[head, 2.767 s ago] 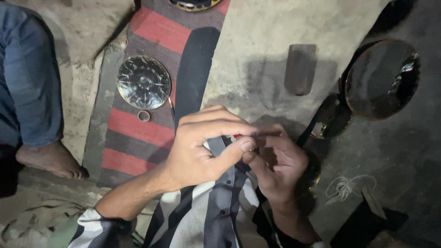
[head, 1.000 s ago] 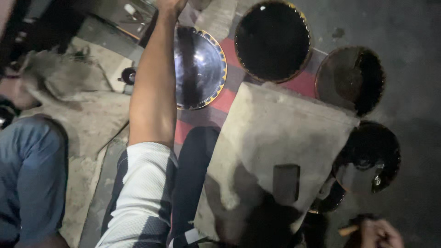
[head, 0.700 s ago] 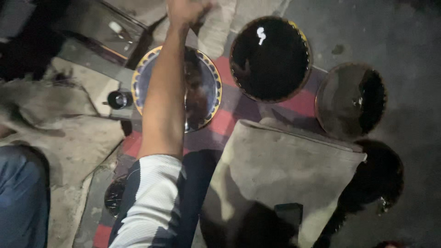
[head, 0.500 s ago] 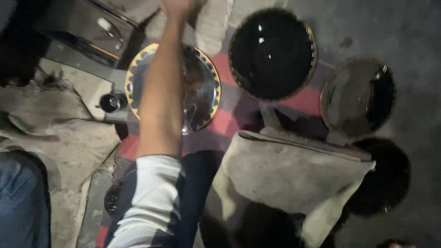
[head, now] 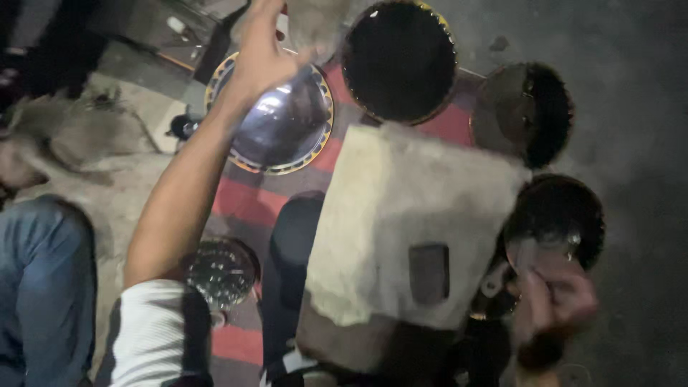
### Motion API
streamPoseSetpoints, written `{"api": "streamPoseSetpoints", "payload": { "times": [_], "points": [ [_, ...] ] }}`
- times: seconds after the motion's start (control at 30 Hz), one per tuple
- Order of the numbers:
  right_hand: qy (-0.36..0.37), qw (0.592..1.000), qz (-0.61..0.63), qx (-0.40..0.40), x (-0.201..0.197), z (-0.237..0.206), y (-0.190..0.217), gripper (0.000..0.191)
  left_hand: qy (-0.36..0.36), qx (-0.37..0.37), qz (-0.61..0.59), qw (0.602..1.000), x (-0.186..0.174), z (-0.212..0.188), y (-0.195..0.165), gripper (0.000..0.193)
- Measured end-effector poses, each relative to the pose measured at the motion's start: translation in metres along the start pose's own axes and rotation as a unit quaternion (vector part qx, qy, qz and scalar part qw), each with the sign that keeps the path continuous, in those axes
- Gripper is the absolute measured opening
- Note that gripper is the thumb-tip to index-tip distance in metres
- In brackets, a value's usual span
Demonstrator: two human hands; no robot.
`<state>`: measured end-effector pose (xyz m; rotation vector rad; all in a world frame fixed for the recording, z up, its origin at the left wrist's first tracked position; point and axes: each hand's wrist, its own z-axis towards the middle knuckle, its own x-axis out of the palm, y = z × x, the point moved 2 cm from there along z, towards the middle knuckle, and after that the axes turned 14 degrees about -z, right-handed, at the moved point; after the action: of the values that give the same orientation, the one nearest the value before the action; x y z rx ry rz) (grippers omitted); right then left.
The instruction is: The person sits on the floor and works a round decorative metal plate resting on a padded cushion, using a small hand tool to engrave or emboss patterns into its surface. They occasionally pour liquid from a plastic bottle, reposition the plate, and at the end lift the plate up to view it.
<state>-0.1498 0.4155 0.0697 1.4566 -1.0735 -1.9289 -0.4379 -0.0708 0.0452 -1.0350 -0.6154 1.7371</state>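
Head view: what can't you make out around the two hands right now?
- Left hand: its fingertips run off the top edge, so what they touch is cut off.
- Right hand: motion-blurred; it seems to grip something pale, but I cannot tell what.
- Shiny round plate: the left forearm covers its left part.
- Small dark block on the tan cloth: too blurred to identify.
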Motion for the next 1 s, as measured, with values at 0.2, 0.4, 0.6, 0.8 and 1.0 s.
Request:
{"api": "streamPoseSetpoints", "payload": {
  "times": [0.2,0.4,0.6,0.8,1.0],
  "points": [
    [0.109,0.965,0.121,-0.204,0.037,0.027,0.140,0.026,0.132,-0.034,0.042,0.990,-0.038,-0.055,-0.150,0.067],
    [0.257,0.912,0.255,-0.193,0.023,0.012,0.216,0.077,0.246,0.083,-0.057,0.964,-0.023,-0.112,-0.262,0.077],
    [0.368,0.869,0.248,-0.217,-0.029,-0.014,0.183,0.072,0.411,0.092,-0.198,0.885,0.031,-0.143,-0.308,0.067],
    [0.425,0.874,0.187,-0.143,-0.093,-0.055,0.109,0.077,0.628,-0.188,-0.194,0.730,0.110,-0.195,-0.327,0.081],
    [0.285,0.953,0.004,-0.106,-0.134,-0.102,0.042,0.082,0.342,0.040,-0.328,0.880,0.126,-0.226,-0.311,0.064]
  ]
}}
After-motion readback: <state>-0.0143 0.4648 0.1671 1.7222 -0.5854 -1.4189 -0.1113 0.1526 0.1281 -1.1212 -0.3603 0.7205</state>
